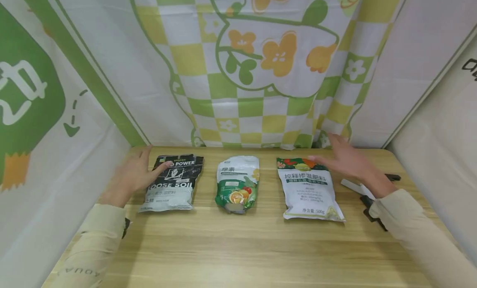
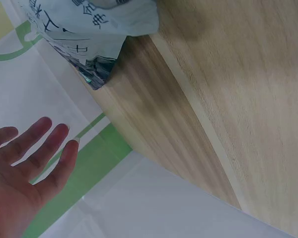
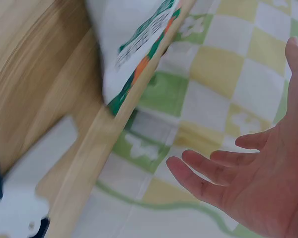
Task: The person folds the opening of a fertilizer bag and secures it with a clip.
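Observation:
Three bags lie in a row on the wooden table [image 1: 231, 250]. At the left is a black and silver bag [image 1: 173, 193] printed "LOOSE SOIL", also partly seen in the left wrist view as a pale bag [image 2: 94, 29]. My left hand [image 1: 136, 172] hovers at its left side, fingers spread, thumb across its upper edge; contact cannot be told. A smaller white and green pouch [image 1: 237, 184] with fruit pictures lies in the middle. To the right is a white fertilizer bag [image 1: 311, 195] marked 500g. My right hand [image 1: 344, 159] is by its upper right corner, fingers extended, holding nothing.
A white flat piece [image 3: 39, 173] with black parts lies right of the fertilizer bag, partly hidden by the right forearm in the head view. A checkered curtain [image 1: 253, 114] hangs behind the table's far edge. White fabric walls [image 1: 443, 147] close both sides.

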`<state>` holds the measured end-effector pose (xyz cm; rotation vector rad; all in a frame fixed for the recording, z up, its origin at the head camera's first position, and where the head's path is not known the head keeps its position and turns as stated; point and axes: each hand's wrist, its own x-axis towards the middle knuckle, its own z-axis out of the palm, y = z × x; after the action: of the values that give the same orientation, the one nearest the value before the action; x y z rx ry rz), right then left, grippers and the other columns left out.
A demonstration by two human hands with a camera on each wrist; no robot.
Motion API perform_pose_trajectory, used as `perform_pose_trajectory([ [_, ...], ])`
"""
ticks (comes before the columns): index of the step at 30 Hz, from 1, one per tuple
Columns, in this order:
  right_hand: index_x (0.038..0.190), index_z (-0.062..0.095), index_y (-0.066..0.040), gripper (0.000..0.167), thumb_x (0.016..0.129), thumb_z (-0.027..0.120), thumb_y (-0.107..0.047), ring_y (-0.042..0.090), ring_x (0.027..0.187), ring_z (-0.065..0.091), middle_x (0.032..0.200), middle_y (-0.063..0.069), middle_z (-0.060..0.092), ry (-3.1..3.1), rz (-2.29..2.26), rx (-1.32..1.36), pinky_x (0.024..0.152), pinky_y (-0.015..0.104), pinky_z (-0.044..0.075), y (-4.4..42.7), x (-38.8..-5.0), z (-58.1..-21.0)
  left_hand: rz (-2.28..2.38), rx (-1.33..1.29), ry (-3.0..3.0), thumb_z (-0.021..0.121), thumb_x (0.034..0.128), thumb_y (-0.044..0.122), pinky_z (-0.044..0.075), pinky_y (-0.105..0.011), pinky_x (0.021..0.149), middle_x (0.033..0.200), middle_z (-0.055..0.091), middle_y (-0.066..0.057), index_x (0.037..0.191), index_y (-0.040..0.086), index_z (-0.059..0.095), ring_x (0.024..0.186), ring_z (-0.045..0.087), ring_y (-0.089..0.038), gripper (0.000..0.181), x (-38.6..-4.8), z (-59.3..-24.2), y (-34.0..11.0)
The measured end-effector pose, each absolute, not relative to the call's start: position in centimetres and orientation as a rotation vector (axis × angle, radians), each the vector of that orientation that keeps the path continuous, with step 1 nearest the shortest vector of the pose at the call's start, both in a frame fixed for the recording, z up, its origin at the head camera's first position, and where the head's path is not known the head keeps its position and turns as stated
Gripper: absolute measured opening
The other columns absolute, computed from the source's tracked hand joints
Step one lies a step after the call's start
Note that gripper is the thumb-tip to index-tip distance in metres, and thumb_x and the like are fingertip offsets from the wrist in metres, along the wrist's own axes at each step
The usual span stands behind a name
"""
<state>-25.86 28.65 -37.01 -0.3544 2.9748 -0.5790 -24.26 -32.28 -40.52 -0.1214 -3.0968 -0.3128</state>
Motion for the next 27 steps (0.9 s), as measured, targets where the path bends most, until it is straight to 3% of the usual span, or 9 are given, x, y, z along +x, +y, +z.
perform_pose_trajectory([
  [3,0.168,-0.001,-0.006,0.115,0.096,0.054,-0.077,0.051,0.16,0.016,0.175,0.027,0.01,2.961,-0.653,-0.41,0.125,0.073,0.028,27.6,-25.7,-36.9,-0.341,-0.086,-3.114,0.031,0.0985,0.083,0.044,-0.085,0.098,0.159,0.034,-0.043,0.166,-0.001,0.008,0.136,0.042,-0.066,0.111,-24.1,-40.4,-32.2],
  [7,0.168,0.002,-0.003,0.112,0.097,0.052,-0.076,0.053,0.158,0.021,0.174,0.029,0.014,2.977,-0.609,-0.467,0.124,0.072,0.03,26.2,-25.4,-36.9,-0.367,-0.07,-3.118,0.026,0.1003,0.081,0.049,-0.079,0.097,0.154,0.042,-0.043,0.165,-0.004,0.009,0.131,0.05,-0.065,0.109,-23.8,-40.4,-32.1],
  [18,0.165,0.015,0.005,0.111,0.097,0.053,-0.075,0.049,0.154,0.035,0.169,0.031,0.028,2.93,-0.707,-0.534,0.122,0.066,0.038,21.9,-25.1,-37.3,-0.394,-0.091,-3.133,0.018,0.1048,0.075,0.041,-0.075,0.111,0.147,0.05,-0.04,0.141,-0.016,0.052,0.134,0.048,-0.06,0.103,-22.7,-40.7,-32.3],
  [27,0.167,0.015,-0.003,0.106,0.098,0.055,-0.072,0.044,0.144,0.052,0.165,0.022,0.042,2.848,-0.9,-0.574,0.113,0.062,0.05,18.3,-24.7,-38.0,-0.35,-0.058,-3.144,0.024,0.1023,0.079,0.043,-0.078,0.105,0.15,0.043,-0.043,0.148,-0.014,0.045,0.13,0.049,-0.064,0.106,-22.3,-41.4,-32.7],
])
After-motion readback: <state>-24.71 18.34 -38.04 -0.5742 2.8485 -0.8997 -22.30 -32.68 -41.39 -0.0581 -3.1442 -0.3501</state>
